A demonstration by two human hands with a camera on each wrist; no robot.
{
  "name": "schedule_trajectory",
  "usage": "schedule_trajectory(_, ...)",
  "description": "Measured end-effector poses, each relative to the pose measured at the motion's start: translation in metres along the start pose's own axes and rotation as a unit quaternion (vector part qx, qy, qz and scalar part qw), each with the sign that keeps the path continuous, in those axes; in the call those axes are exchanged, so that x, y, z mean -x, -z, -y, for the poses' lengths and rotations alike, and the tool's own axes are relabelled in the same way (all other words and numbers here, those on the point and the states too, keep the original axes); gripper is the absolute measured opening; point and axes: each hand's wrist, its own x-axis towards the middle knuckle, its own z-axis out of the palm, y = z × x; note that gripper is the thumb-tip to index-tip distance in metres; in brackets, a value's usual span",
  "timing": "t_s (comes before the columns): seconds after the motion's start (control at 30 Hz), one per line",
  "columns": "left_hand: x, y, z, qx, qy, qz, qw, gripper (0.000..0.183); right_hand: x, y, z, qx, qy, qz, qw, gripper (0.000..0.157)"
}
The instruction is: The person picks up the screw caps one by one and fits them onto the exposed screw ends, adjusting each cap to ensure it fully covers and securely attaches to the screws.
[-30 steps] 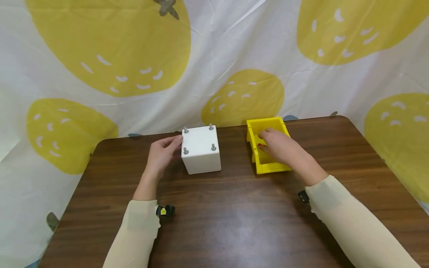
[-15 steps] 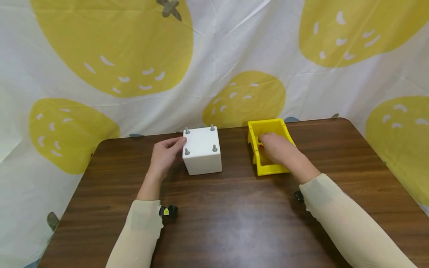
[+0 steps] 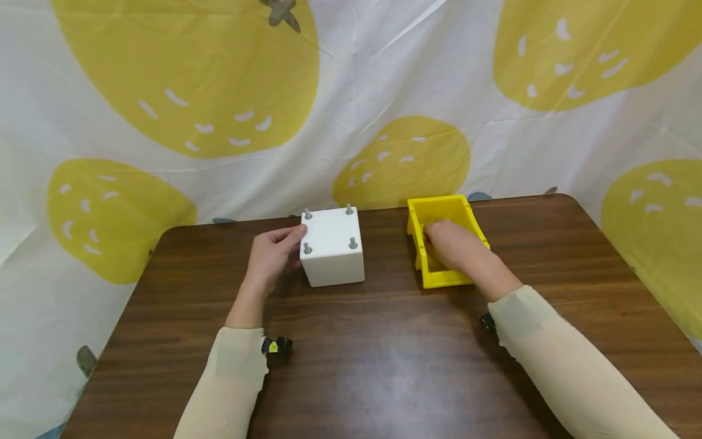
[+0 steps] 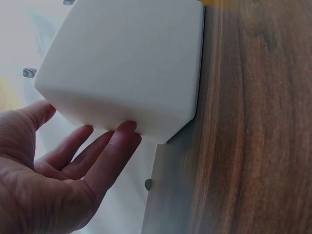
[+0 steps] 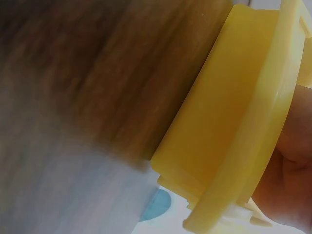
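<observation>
A white box (image 3: 331, 247) stands on the table, with threaded metal bolts (image 3: 353, 242) sticking up near the corners of its top. My left hand (image 3: 269, 259) rests against the box's left side. In the left wrist view, the fingertips (image 4: 127, 127) touch that side and the thumb lies at the top edge. To the right of the box is a yellow plastic bin (image 3: 446, 279). My right hand (image 3: 455, 247) reaches down inside it, its fingertips hidden below the knuckles. I cannot tell what they hold. The right wrist view shows the bin's outer wall (image 5: 214, 122), with part of the hand behind the rim.
A brown wood-grain table (image 3: 373, 366) carries the box and bin near its back edge. Behind hangs a white curtain (image 3: 219, 183) printed with big yellow fruit. Each wrist wears a small black camera (image 3: 282, 346) at its cuff.
My right hand has sunk lower into the bin, and its fingers have gone from spread and visible to hidden. My left hand stays at the box. The head view has shifted slightly.
</observation>
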Motion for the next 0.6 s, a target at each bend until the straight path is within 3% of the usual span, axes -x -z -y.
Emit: schedule_trajectory(0.6,0.0003,0.0002,0.0017,-0.008,0.003,0.000,1.0000,0.060,-0.0015,-0.0018,-0.0007,-0.015,0.013,0.003,1.000,0.005)
